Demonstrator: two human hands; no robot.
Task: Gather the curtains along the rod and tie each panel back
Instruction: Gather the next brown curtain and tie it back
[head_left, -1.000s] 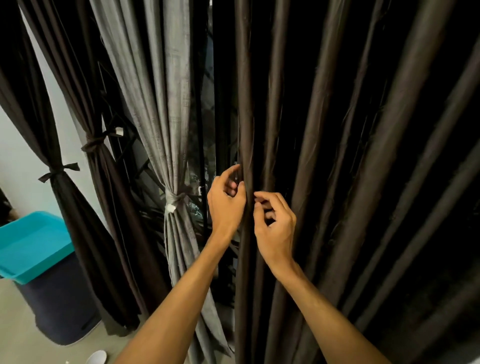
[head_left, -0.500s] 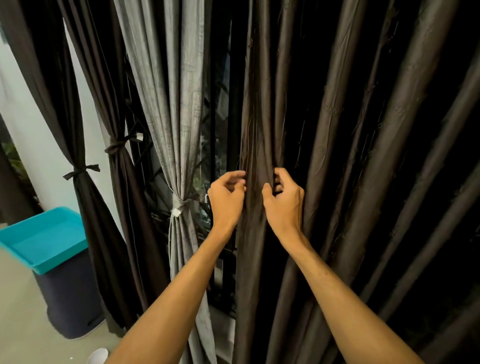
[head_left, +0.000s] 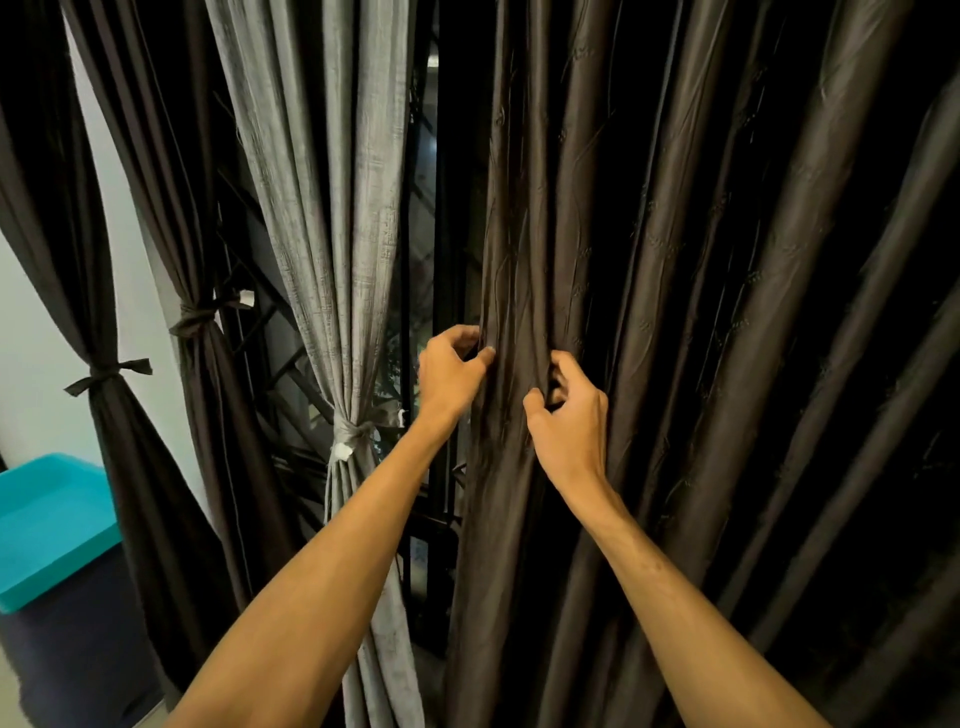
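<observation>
Your left hand (head_left: 451, 375): fingers curled round the edge of the brown panel (head_left: 675, 270).
Your right hand (head_left: 570, 423): pinches a fold just beside.
Grey panel (head_left: 332, 208): tied back.

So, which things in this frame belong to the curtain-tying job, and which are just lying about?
Job: untied brown curtain, gripped by left hand and right hand; grey curtain, middle dark curtain and leftmost dark curtain, all already tied.
Lying about: teal tub over a dark bin; window grille.

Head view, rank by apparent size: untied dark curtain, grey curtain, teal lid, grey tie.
1. untied dark curtain
2. grey curtain
3. teal lid, partly cut off by the frame edge
4. grey tie
</observation>
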